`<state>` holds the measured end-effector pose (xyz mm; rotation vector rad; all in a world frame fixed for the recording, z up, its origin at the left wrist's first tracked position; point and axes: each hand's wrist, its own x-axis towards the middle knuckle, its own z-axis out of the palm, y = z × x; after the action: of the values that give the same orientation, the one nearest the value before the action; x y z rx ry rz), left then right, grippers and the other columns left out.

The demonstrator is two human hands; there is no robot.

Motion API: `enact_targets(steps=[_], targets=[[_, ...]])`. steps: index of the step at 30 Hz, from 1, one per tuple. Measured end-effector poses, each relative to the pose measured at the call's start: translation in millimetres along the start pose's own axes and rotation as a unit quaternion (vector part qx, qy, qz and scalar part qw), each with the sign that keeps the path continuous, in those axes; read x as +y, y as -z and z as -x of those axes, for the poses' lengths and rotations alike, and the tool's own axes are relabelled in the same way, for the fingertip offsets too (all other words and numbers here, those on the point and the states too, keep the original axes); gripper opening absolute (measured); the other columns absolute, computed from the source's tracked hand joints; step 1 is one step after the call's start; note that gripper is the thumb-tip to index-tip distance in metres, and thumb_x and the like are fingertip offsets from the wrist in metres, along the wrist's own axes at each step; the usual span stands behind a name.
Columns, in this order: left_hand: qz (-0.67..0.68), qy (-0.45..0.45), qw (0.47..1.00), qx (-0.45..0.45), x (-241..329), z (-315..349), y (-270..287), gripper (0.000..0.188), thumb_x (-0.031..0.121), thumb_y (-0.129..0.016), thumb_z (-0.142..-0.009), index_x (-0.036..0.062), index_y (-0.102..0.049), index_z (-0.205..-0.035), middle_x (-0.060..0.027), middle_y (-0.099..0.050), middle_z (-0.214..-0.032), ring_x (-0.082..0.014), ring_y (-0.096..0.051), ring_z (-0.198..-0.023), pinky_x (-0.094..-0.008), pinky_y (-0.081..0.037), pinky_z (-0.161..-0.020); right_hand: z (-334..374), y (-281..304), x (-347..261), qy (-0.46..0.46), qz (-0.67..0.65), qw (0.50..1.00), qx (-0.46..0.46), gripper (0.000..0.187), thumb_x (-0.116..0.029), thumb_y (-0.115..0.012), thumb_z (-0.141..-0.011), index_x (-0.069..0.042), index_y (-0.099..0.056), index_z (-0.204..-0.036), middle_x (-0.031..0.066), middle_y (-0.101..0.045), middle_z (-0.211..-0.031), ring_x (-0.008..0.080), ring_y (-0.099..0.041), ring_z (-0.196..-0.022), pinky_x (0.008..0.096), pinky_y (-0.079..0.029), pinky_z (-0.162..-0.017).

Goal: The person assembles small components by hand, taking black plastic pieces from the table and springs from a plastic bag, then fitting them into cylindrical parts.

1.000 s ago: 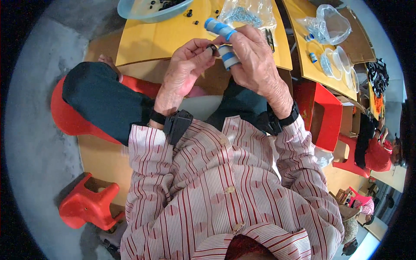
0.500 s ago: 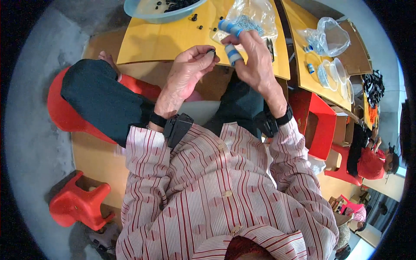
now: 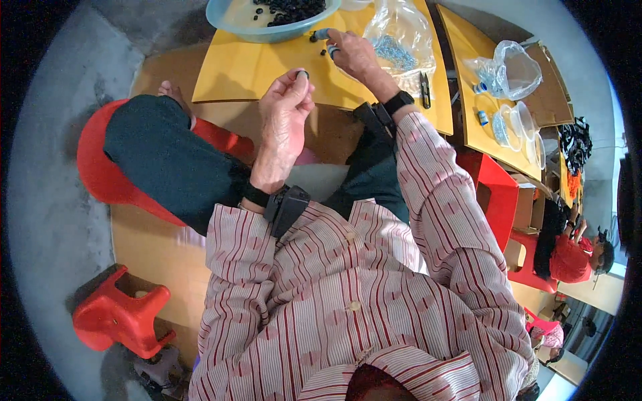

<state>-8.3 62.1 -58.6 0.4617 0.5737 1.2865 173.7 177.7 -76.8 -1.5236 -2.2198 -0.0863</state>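
Note:
Near the table's front edge, my left hand (image 3: 284, 110) pinches a small black round piece (image 3: 303, 73) between thumb and fingertips. My right hand (image 3: 358, 57) reaches over the table, its thumb and index finger wrapped in blue-and-white bands and held apart. A loose black piece (image 3: 313, 38) lies at the tip of the index finger, and another small black piece (image 3: 324, 52) is close to the thumb. Whether the fingertip touches the first piece is hard to make out. Beyond, a light-blue basin (image 3: 267, 32) contains many black pieces.
A clear plastic bag (image 3: 401, 30) with small bluish parts lies right of my right hand, beside black-handled snips (image 3: 425, 90). The side table (image 3: 471, 63) bears another clear bag (image 3: 518, 70), plastic tubs and blue rolls. A red stool (image 3: 120, 311) stands at lower left; other people sit far right.
My right hand has moved forward and left, away from my left hand, to the loose black pieces near the basin. My left hand still pinches its piece, slightly farther left.

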Motion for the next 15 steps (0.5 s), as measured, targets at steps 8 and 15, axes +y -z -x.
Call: enact_targets(steps=[8,15], targets=[[0.010,-0.017,1.000,-0.001,0,0,-2,0.021,0.011,-0.063,-0.084,0.0027,-0.055,-0.101,-0.0018,-0.057,-0.083,-0.0071,-0.052,-0.070,-0.0183,-0.040,-0.060,-4,-17,-15,0.012,0.036,0.999,-0.038,0.031,-0.005,-0.051,-0.074,-0.010,-0.055,-0.104,0.0127,-0.064,-0.085,0.0333,-0.061,-0.079,0.0429,-0.049,-0.069],[-0.016,-0.026,1.000,0.001,1,-1,-4,0.022,0.012,-0.064,-0.083,0.0023,-0.055,-0.102,-0.0024,-0.057,-0.081,-0.0067,-0.050,-0.067,-0.0180,-0.040,-0.060,7,-21,-16,0.038,0.045,0.998,-0.009,0.025,-0.006,-0.054,-0.075,-0.007,-0.055,-0.100,0.0143,-0.061,-0.091,0.0332,-0.059,-0.087,0.0415,-0.049,-0.074]])
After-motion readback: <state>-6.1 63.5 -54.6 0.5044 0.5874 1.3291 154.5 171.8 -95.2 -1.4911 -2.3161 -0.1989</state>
